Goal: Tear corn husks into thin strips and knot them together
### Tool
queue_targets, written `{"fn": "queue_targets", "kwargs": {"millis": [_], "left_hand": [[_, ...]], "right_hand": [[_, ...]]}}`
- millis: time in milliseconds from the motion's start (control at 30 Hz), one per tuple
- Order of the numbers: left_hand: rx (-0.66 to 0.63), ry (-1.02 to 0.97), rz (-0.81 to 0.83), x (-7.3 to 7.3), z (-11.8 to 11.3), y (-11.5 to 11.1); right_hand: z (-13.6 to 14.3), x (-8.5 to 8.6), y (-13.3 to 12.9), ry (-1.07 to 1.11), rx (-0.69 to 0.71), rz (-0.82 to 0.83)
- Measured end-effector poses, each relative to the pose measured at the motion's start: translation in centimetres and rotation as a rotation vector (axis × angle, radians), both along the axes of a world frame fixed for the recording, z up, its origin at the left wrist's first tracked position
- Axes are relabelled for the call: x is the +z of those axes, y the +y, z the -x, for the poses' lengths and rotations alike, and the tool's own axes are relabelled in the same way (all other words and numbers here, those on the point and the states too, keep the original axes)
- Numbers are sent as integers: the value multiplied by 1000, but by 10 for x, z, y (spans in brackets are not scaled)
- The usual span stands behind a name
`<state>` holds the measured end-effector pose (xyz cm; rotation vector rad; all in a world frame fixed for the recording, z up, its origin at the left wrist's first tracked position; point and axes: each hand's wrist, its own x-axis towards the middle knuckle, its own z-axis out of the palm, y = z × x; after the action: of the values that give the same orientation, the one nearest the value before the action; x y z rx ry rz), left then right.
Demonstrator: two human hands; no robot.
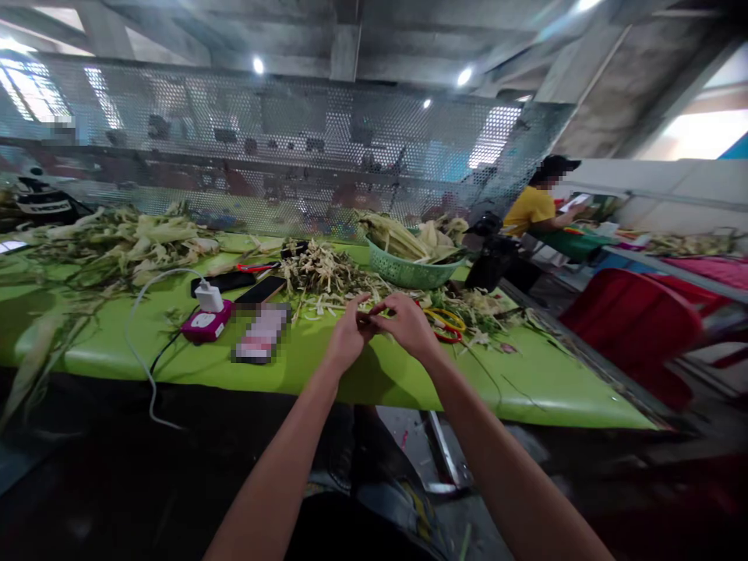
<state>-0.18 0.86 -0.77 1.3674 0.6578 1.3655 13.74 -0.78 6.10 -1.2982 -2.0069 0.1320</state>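
Observation:
Above the front of the green-covered table [374, 382], my left hand [349, 336] and my right hand [407, 326] meet with fingertips pinched together. Something small and dark may be between them, but it is too small to name. Just right of my right hand lie yellow and red looped handles [447, 323], partly hidden by it. Beyond my hands is a heap of short, pale plant scraps [321, 269]. A green plastic basket [409, 269] behind it holds dried corn husks [397, 236].
To the left are a purple power socket [206, 323] with a white charger [208, 296], a blurred phone [261, 333] and a dark phone [261, 291]. More husks [146, 241] are piled at far left. A perforated metal screen [280, 156] stands behind; a person in yellow [531, 209] sits right, near red chairs [636, 319].

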Motion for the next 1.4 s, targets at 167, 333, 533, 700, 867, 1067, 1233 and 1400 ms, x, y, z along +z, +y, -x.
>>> {"fn": "queue_targets", "kwargs": {"millis": [167,333,533,700,867,1067,1233,1400], "left_hand": [[-49,71,-9,3,2,-3],[-149,82,71,9,0,-9],[-186,-25,219,11,-1,-7],[-79,-53,209,17,3,-8],[-52,-35,210,19,5,-11],[-197,-29,248,20,2,-11],[-231,-71,288,24,3,-13],[-233,-97,280,24,4,-14]], "right_hand": [[1,1,6,122,-29,3],[5,1,9,271,-41,-47],[2,-4,6,478,-51,-34],[-3,-23,-2,799,-107,129],[3,-38,-9,935,-29,348],[8,-39,-11,1033,21,245],[6,-38,-10,988,-39,130],[6,-37,-10,1014,-90,118]]}}
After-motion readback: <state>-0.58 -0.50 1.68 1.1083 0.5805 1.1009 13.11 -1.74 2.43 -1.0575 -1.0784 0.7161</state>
